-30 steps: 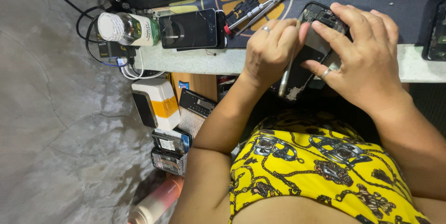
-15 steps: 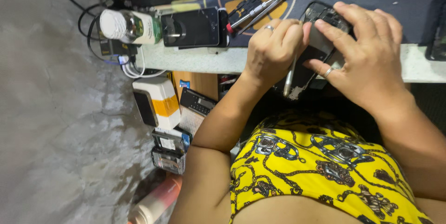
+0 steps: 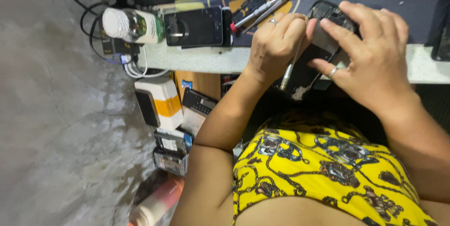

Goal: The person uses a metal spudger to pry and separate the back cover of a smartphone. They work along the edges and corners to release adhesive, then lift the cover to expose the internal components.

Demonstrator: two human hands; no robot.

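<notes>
Step in hand: a person works on an opened phone [image 3: 323,48] at the edge of the tabletop [image 3: 206,59], most likely loosening or lifting a small part inside it.
Left hand: the left hand [image 3: 276,43], a ring on one finger, is closed around a slim metal tool [image 3: 287,73], its tip hidden near the phone's upper end.
Right hand: the right hand [image 3: 370,62], also ringed, lies over the phone with fingers spread and pressing down, steadying it rather than gripping it.
Phone: dark, back cover off, inner parts showing at the top; its lower end hangs past the tabletop's edge, with a pale scuffed patch there. Much of it is hidden under the hands.
Next move, as a judgement: it calls for a fine, steady tool tip and firm pressure from the right hand, so the phone does not slide off the edge.
Nearby: a second phone [image 3: 197,26] lies flat to the left, just beside a clear bottle [image 3: 133,26] lying on its side; a screwdriver [image 3: 258,12] rests between them and the hands.
</notes>
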